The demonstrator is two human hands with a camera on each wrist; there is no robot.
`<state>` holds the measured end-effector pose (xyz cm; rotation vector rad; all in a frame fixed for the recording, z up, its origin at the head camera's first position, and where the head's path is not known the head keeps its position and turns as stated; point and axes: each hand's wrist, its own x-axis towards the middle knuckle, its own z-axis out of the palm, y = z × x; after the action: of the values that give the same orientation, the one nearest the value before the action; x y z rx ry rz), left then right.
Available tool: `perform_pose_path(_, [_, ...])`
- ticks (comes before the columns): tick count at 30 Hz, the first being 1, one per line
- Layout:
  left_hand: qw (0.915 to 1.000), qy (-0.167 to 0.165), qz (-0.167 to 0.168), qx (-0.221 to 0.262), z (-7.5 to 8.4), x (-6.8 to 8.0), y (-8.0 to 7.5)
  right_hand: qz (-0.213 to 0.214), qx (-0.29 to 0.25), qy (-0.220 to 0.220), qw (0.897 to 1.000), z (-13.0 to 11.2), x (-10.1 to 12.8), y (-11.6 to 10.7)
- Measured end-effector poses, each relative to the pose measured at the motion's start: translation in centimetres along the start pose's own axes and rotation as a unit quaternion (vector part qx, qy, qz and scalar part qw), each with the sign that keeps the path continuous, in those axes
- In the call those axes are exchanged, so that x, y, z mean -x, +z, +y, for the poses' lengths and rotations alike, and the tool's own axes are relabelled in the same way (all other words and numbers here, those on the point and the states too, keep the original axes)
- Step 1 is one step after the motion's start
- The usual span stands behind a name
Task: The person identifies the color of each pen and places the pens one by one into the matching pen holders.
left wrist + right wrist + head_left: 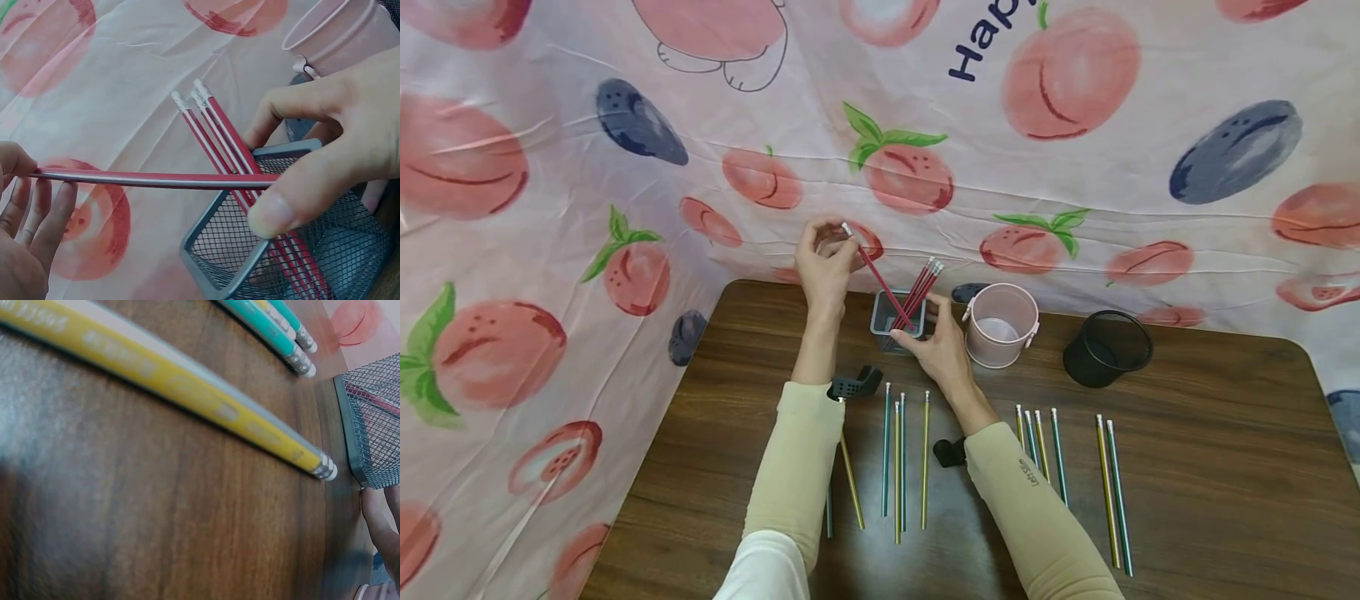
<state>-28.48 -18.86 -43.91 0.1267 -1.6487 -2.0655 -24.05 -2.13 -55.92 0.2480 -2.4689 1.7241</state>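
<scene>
Four red pencils point(917, 300) are showing: three are standing in one grey mesh holder point(887, 321), and one is lying across its rim. Three containers are sitting on the table point(1187, 467): that holder, one pink bucket point(1000, 325) and one black mesh cup point(1107, 348). About twelve teal and yellow pencils point(898, 458) are lying flat on the wood, though the sleeves are hiding parts of some.

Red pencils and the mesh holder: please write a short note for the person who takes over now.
Left hand pinches one red pencil by its eraser end, tip over the mesh holder.
Right hand steadies the holder.
Done: three red pencils stand in the holder.
Left: this pencil is not yet in. Green and yellow pencils lie on the table; pink cup and black cup hold no pencils.
</scene>
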Motion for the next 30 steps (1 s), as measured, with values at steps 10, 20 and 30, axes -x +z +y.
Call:
perform_pose_path(10, [0.9985,0.009,-0.02,-0.05,-0.3,0.2,-0.3,0.0,-0.003,-0.005,1.0,-0.1,0.0,0.0])
perform_pose_path(20, [0.9993,0.005,-0.025,-0.026,-0.1,0.7,-0.9,-0.007,-0.003,0.015,1.0,-0.1,0.3,0.4])
perform_pose_path(30, [0.999,-0.015,-0.04,0.013,-0.4,1.2,-0.1,0.001,0.013,0.015,1.0,-0.5,0.4,-0.2])
